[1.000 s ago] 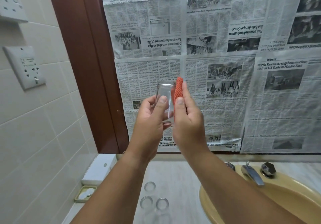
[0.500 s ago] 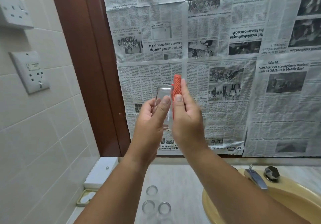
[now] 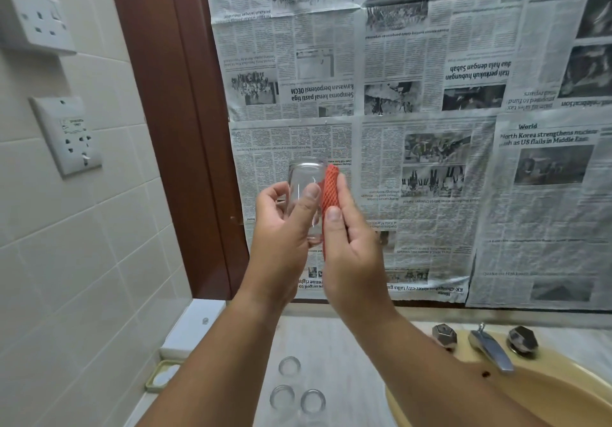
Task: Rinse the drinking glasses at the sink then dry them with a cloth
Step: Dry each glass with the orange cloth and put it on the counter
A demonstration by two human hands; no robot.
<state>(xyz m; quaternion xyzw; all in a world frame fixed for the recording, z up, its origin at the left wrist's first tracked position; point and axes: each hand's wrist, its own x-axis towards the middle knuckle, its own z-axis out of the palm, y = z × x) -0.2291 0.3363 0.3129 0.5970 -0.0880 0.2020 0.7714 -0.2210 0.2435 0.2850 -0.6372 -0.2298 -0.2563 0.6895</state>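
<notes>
Head view: left hand [image 3: 281, 231] raised in front of the wall, thumb and fingers curled round a clear drinking glass [image 3: 304, 181], gripping its lower half; the glass is vertical, well above the counter. Right hand [image 3: 351, 248] is just beside it and pinches a folded orange cloth [image 3: 330, 188] between the thumb and long, nearly straight fingers. The cloth is pressed flat against the right side of the glass and runs from near its top end down past its lower end. Cannot tell for sure which end of the glass is the mouth. Both forearms come up from the bottom of the frame. Below, on the pale counter [image 3: 331, 344], three more clear glasses stand close together, seen from above: one further back [image 3: 289, 365], two nearer side by side [image 3: 281, 396] and [image 3: 313, 401]. To the right is a yellow sink [image 3: 563, 393] with a chrome spout [image 3: 491, 349] between two dark knobs [image 3: 444, 334] and [image 3: 522, 340]. At the left edge of the counter is a soap dish [image 3: 162, 375] with a white piece in it, and a white box [image 3: 195, 325] behind it. Newspaper sheets [image 3: 430, 128] cover the surface behind the hands, some pages upside down. A brown wooden frame [image 3: 185, 112] sits left of the paper. The tiled wall on the left has two white sockets, an upper [image 3: 36, 19] and a lower [image 3: 68, 135].
</notes>
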